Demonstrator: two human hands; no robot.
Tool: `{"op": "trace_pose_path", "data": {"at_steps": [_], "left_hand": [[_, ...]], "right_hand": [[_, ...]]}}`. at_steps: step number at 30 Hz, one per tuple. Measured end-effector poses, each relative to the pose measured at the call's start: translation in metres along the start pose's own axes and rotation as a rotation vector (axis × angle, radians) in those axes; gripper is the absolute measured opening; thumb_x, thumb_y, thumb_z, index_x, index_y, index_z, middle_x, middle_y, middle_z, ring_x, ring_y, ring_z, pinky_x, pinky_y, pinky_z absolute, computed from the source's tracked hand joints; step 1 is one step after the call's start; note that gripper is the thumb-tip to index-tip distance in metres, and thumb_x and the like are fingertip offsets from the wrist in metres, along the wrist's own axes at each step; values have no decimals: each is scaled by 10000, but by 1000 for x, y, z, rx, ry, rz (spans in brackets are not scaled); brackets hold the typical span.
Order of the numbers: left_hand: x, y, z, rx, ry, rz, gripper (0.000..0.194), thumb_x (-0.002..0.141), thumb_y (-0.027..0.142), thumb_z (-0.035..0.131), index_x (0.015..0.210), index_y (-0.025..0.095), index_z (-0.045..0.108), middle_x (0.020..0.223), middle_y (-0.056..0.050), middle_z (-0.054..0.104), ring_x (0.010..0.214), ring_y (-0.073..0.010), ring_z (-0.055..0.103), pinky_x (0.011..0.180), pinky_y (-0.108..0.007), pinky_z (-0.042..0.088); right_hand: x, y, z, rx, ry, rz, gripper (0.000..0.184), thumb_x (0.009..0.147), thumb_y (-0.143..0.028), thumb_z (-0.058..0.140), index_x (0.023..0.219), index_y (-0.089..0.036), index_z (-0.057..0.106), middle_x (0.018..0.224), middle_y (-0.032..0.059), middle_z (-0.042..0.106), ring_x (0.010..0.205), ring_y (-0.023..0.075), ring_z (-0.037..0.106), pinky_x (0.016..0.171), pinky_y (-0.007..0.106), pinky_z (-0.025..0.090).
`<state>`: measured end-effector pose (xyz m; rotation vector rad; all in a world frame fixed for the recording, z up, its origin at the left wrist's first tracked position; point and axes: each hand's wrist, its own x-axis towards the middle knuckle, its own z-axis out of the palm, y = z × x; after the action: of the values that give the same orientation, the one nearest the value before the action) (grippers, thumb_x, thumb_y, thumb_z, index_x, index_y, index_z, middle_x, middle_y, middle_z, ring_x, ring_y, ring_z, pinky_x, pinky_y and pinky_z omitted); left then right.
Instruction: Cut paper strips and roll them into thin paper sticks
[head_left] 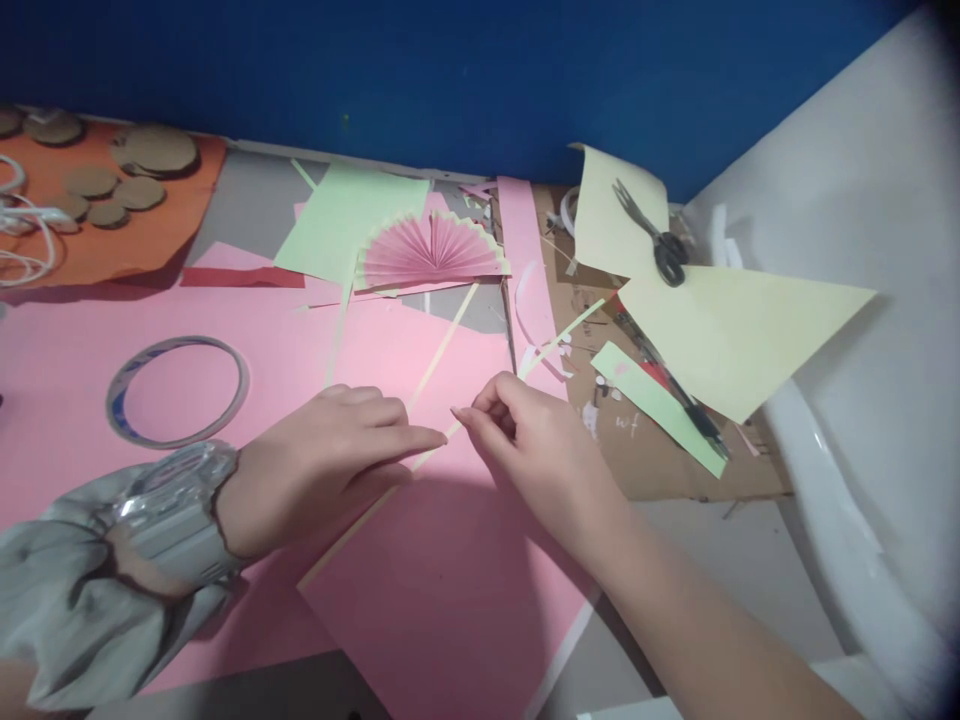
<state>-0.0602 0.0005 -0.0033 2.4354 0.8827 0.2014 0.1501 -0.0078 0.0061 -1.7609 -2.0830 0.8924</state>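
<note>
The left hand (337,440) lies with its grip released, fingers over the thin pale-yellow paper strip (352,533) along the edge of a pink paper sheet (442,590). The right hand (536,440) pinches the strip between thumb and forefinger. Beyond, a pleated pink paper fan (432,252) lies on the grey desk (244,205).

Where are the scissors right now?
In the head view, the scissors lie on the right side, on the pale yellow paper, to the right of the pink folded fan.
</note>
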Motion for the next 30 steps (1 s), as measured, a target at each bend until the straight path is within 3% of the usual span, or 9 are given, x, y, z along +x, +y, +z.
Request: {"op": "trace_pose_path", "data": {"at_steps": [21, 27, 30], "left_hand": [[0, -4, 0, 82, -50, 18, 301, 928, 356, 395, 1208, 318, 499, 831, -2, 562, 804, -168, 477, 670, -295, 283], [1, -3, -1, 84, -63, 15, 307, 923, 343, 407, 1213, 306, 500, 839, -7, 567, 805, -172, 481, 675, -298, 297], [1, -3, -1, 70, -66, 14, 305, 923, 348, 405, 1210, 304, 500, 838, -4, 569, 799, -171, 484, 673, -297, 297]], "right_hand": [[-2, 0, 3, -46, 40, -13, 208, 901, -325, 439, 731, -210, 467, 621, -36, 534, 569, 129, 495, 508, 247, 279], [-9, -1, -7, 153, 232, -54, 164, 906, -323, 454, 779, -219, 448, 669, -34, 548, 584, 117, 525, 574, 233, 372], [-12, 3, -16, 113, 267, -83, 116, 917, -305, 432, 845, -221, 467, 750, -8, 589, 628, 128, 550, 609, 245, 385]]}}
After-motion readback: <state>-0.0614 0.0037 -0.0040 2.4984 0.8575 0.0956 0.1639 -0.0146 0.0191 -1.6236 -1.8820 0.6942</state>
